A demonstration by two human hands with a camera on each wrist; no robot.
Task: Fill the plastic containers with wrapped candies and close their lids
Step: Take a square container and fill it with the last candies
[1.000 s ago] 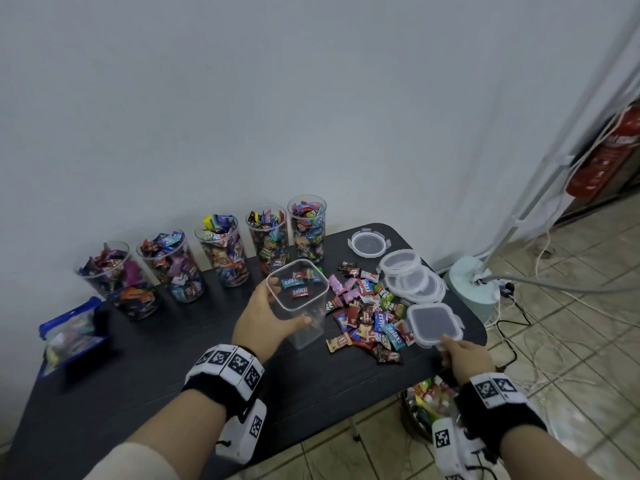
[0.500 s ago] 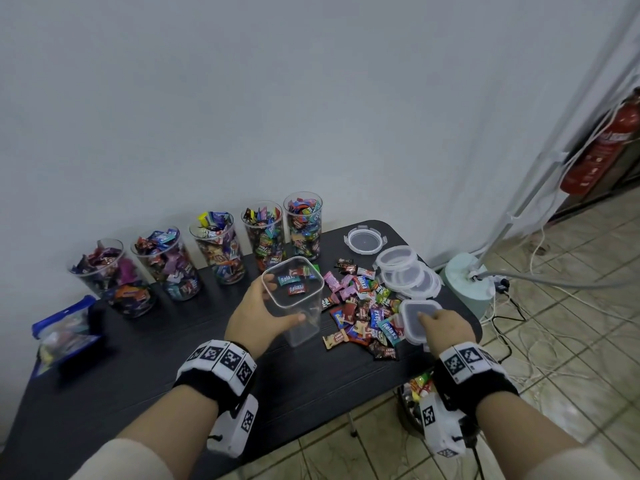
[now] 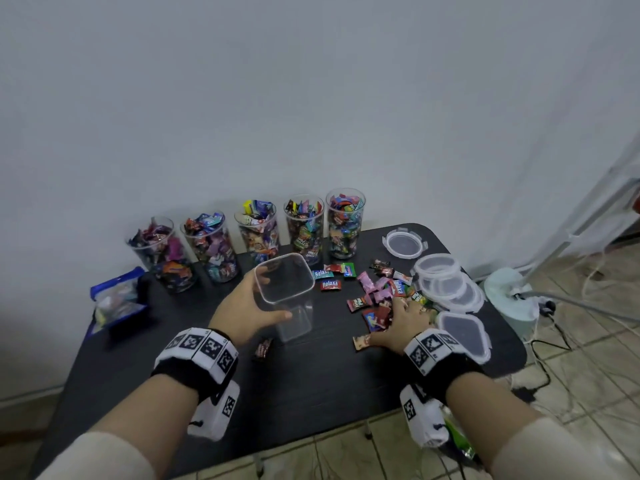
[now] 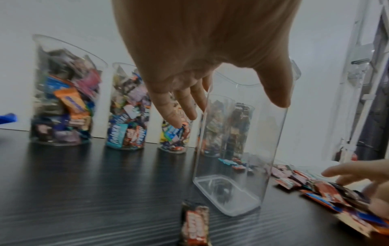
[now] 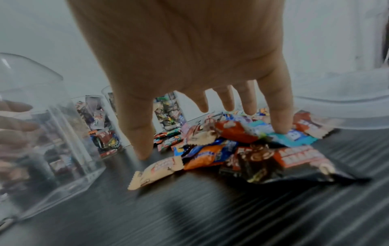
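Observation:
An empty square clear container (image 3: 291, 327) (image 4: 231, 166) stands on the black table (image 3: 311, 393). My left hand (image 3: 273, 296) (image 4: 229, 113) grips its upper part, thumb on the near side and fingers on the far side. To its right lies a loose pile of wrapped candies (image 3: 381, 285) (image 5: 242, 149). My right hand (image 3: 394, 322) (image 5: 210, 141) is spread over the pile's near end, with straight fingertips touching wrappers. A square lid (image 3: 464, 332) lies flat just right of that hand. One dark wrapped candy (image 3: 263, 348) (image 4: 195, 221) lies in front of the container.
Several round containers full of candies (image 3: 306, 226) line the wall. Stacked round lids (image 3: 446, 282) and one separate round lid (image 3: 403, 242) sit at the back right. A blue bag (image 3: 117, 299) lies at the left. The table's right edge is close beyond the square lid.
My right hand has left the square lid, which now lies on the table, and has moved left onto the candy pile. The left hand still holds the container.

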